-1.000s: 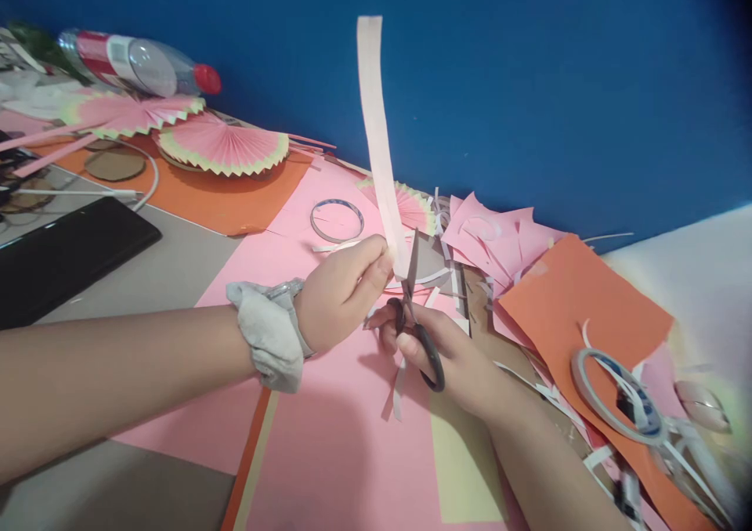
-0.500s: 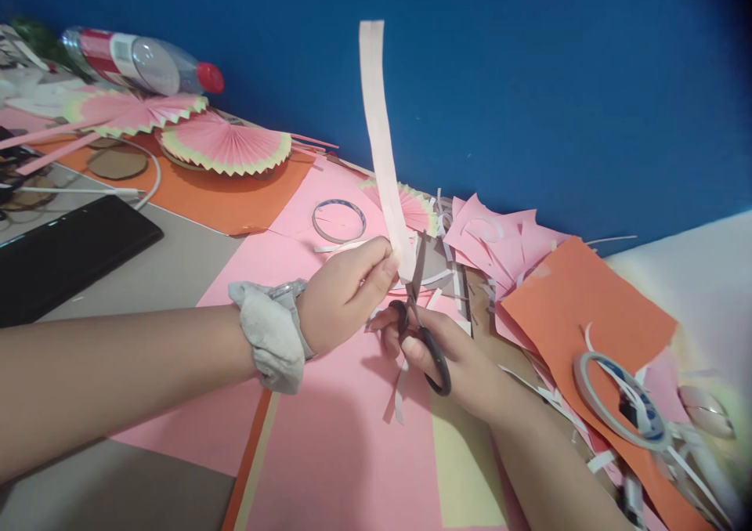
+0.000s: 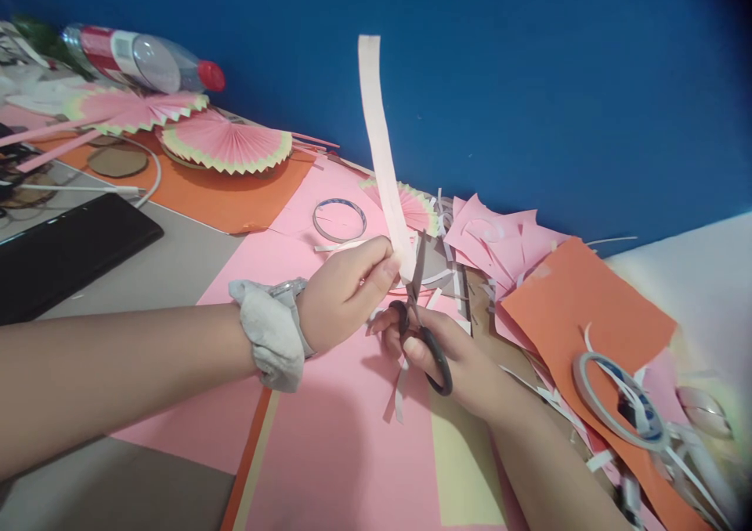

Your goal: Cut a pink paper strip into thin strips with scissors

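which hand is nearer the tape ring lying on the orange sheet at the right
The right hand. It grips the scissors just left of the orange sheet where the tape ring lies. The left hand pinches the pink strip further left.

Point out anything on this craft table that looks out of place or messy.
A clear plastic bottle with a red cap lies tipped on its side against the blue wall. Thin white paper offcuts litter the sheets beyond the black-handled scissors.

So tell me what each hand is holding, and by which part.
Left hand pinches the long pale pink paper strip at its lower end; right hand holds the black-handled scissors by the handle loops.
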`<state>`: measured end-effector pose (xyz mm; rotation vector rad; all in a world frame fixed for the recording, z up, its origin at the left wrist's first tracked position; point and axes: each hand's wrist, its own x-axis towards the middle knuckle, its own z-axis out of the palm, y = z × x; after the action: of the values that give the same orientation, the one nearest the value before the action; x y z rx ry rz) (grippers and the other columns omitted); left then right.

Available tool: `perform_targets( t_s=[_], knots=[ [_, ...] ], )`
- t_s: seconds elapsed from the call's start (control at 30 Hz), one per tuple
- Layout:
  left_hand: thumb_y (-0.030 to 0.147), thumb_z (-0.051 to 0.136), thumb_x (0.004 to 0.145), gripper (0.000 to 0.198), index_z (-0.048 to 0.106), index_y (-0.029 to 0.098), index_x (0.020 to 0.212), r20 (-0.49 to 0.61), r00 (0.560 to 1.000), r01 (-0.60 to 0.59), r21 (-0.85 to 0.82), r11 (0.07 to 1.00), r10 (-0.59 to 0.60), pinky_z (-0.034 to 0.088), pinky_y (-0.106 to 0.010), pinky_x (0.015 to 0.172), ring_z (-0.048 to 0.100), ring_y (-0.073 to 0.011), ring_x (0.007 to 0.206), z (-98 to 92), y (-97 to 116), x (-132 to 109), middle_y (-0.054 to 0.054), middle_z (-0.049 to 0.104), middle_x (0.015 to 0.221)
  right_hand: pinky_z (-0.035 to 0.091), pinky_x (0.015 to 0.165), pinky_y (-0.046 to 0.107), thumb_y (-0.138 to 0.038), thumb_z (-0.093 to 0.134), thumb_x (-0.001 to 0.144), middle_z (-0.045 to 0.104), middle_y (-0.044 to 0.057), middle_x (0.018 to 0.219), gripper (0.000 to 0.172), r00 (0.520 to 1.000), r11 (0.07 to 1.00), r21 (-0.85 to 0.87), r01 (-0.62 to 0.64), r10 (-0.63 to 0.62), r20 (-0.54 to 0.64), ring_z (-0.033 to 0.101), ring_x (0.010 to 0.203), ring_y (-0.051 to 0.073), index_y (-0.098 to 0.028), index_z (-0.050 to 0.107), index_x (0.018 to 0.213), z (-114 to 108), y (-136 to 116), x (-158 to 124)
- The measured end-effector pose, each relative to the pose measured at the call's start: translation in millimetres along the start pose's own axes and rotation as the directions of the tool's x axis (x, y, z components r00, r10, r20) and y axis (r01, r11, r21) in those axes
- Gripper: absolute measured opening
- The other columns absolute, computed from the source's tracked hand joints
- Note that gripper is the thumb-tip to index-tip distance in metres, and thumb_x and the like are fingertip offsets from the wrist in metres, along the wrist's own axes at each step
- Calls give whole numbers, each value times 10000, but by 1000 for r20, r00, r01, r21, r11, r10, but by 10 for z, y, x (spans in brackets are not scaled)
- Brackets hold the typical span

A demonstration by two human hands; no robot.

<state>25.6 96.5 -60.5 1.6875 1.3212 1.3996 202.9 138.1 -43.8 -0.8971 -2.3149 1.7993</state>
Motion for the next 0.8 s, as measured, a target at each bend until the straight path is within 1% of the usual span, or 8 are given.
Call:
perform_targets(
  t_s=[0.23, 0.37, 0.5, 0.67, 0.8],
  knots=[
    [311, 307, 965, 300, 365, 188, 698, 7, 1000, 5, -10, 1000, -5, 334, -263, 536, 379, -97, 559, -3, -4, -6, 21, 412, 631, 405, 736, 282, -542, 445, 892, 519, 21, 838, 383, 1000, 1000, 3, 17, -17, 3, 514, 796, 177, -186, 545, 990, -5, 19, -4],
    [309, 306, 966, 297, 364, 189, 701, 6, 1000, 14, -14, 1000, -14, 328, -266, 528, 379, -98, 558, -2, -4, -6, 20, 410, 636, 408, 725, 282, -558, 455, 880, 524, 23, 825, 408, 1000, 1000, 14, 15, -15, 5, 510, 770, 172, -176, 551, 984, -3, 19, -2],
    [311, 303, 967, 301, 363, 190, 698, 11, 1000, 10, -20, 1000, -10, 331, -270, 533, 380, -101, 561, -3, -1, -2, 17, 413, 637, 408, 719, 280, -556, 475, 871, 536, 33, 843, 405, 1000, 999, 30, 18, -17, -23, 511, 799, 181, -172, 564, 963, 8, 16, 1],
    [326, 300, 967, 307, 363, 192, 698, 14, 999, 30, -33, 999, -30, 329, -273, 533, 385, -107, 563, -4, 3, -3, 11, 417, 640, 393, 684, 277, -585, 457, 865, 518, 21, 790, 428, 999, 1000, 20, 17, -16, -34, 488, 746, 172, -178, 564, 941, 21, 34, 10],
    [324, 297, 967, 300, 367, 193, 707, 17, 999, 34, -30, 999, -34, 323, -275, 526, 385, -110, 562, -2, -2, -8, 10, 419, 641, 385, 678, 276, -590, 463, 860, 512, 23, 788, 435, 998, 999, 29, 36, -34, -52, 478, 732, 166, -170, 560, 912, 23, 48, 24]
  ],
)
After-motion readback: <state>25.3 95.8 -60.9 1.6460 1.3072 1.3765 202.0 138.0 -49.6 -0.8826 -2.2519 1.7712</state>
